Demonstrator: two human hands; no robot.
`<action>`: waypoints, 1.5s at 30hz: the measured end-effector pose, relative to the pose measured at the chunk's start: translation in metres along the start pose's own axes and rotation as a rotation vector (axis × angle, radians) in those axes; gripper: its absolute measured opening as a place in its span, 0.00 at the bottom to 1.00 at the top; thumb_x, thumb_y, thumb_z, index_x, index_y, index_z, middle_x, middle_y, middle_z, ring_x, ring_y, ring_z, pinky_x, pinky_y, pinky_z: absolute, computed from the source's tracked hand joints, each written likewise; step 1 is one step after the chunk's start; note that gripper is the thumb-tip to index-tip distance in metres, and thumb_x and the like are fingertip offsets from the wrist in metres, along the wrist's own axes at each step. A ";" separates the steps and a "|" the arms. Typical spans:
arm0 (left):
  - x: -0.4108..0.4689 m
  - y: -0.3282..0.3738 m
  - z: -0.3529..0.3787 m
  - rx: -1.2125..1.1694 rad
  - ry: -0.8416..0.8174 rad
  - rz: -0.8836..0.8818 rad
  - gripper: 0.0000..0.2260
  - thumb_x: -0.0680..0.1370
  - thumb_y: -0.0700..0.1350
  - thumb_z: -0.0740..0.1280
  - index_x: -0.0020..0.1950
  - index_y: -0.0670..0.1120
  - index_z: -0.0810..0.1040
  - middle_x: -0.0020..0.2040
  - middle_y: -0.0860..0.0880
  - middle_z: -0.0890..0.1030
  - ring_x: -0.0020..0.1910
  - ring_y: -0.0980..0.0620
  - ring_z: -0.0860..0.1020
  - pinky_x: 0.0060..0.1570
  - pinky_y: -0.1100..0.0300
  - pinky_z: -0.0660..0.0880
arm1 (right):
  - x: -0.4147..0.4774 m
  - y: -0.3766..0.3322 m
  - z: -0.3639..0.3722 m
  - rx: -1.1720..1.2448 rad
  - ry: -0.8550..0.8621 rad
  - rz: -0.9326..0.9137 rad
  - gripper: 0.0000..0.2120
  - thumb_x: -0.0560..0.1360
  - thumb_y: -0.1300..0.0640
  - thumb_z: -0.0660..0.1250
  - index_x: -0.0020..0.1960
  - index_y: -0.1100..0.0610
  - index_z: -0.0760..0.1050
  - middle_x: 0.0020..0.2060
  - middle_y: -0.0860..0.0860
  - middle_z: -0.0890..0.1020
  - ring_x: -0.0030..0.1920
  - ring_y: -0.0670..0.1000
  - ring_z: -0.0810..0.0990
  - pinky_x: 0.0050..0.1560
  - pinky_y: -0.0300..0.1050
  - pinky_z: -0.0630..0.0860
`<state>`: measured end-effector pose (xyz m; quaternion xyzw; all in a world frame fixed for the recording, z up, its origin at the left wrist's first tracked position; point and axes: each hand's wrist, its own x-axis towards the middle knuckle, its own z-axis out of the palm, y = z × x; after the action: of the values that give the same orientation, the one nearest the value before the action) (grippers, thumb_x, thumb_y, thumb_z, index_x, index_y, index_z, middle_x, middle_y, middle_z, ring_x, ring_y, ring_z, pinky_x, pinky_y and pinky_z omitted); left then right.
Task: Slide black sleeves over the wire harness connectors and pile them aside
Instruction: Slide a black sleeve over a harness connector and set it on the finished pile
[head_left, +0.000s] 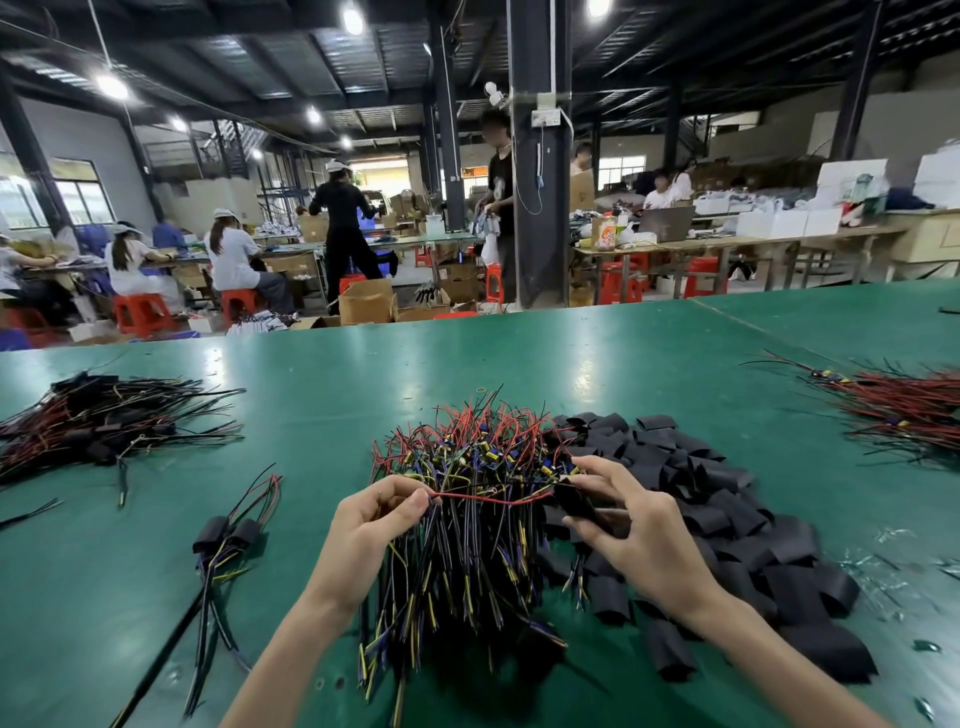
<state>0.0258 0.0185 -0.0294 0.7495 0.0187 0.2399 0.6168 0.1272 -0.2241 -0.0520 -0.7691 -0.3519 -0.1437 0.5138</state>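
A heap of wire harnesses with red, black and yellow wires lies in front of me on the green table. My left hand pinches a red wire that runs taut across to my right hand. My right hand holds a black sleeve over the wire's other end. A big pile of loose black sleeves spreads to the right of the heap. Two sleeved harnesses lie to my left.
A pile of sleeved harnesses sits at the far left, and a bundle of red-wired harnesses at the far right. Beyond the table edge are people at workbenches, red stools, cardboard boxes and a dark pillar.
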 end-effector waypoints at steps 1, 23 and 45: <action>0.000 0.000 0.000 0.001 -0.010 -0.003 0.05 0.76 0.41 0.66 0.43 0.43 0.81 0.31 0.57 0.76 0.32 0.63 0.72 0.34 0.76 0.67 | 0.000 0.000 0.000 0.018 -0.006 0.001 0.29 0.68 0.67 0.74 0.61 0.44 0.70 0.52 0.42 0.82 0.54 0.36 0.79 0.55 0.28 0.72; 0.001 -0.005 -0.002 0.107 0.024 -0.054 0.06 0.76 0.45 0.68 0.40 0.48 0.82 0.34 0.49 0.75 0.38 0.53 0.71 0.45 0.59 0.69 | 0.000 -0.002 0.001 0.194 0.036 0.022 0.25 0.68 0.67 0.75 0.60 0.51 0.71 0.53 0.48 0.83 0.58 0.44 0.79 0.60 0.45 0.76; -0.017 0.001 0.032 0.326 -0.195 0.185 0.10 0.72 0.52 0.68 0.52 0.55 0.79 0.43 0.59 0.80 0.44 0.61 0.78 0.45 0.73 0.70 | -0.017 -0.026 0.020 -0.364 -0.130 -0.359 0.22 0.67 0.63 0.71 0.61 0.61 0.74 0.52 0.52 0.81 0.53 0.53 0.80 0.49 0.47 0.77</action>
<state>0.0224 -0.0165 -0.0385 0.8575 -0.0714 0.2154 0.4617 0.0945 -0.2068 -0.0530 -0.7818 -0.4833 -0.2438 0.3096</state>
